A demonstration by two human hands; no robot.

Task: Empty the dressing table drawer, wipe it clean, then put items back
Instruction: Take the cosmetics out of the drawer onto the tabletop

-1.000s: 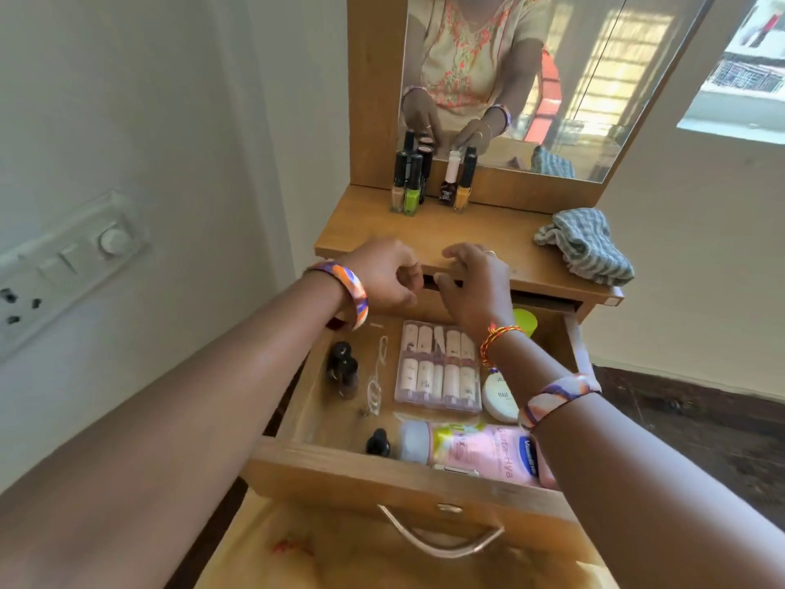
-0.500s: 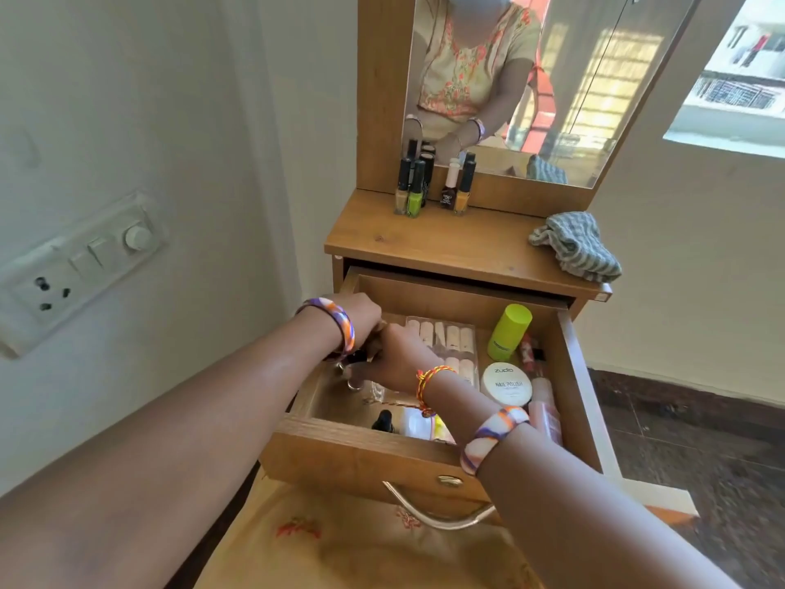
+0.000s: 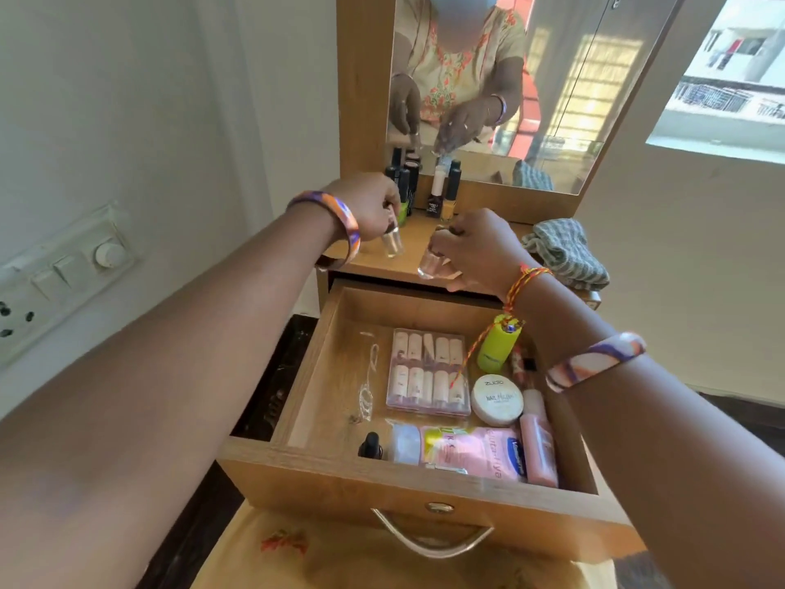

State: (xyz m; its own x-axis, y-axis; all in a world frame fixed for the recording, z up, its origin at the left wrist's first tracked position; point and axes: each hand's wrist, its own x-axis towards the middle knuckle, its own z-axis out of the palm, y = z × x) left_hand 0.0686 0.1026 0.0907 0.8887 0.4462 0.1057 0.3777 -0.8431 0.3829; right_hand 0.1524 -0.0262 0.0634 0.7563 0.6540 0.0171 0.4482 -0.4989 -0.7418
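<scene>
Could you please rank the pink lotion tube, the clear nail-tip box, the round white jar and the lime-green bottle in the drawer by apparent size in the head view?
1. clear nail-tip box
2. pink lotion tube
3. round white jar and lime-green bottle, too alike to rank; the bottle is partly hidden.

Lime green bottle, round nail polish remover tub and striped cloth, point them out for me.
lime green bottle point(image 3: 496, 349), head view, on its side wall.
round nail polish remover tub point(image 3: 497, 400), head view, on its white lid.
striped cloth point(image 3: 567, 252), head view, on its bunched middle.
</scene>
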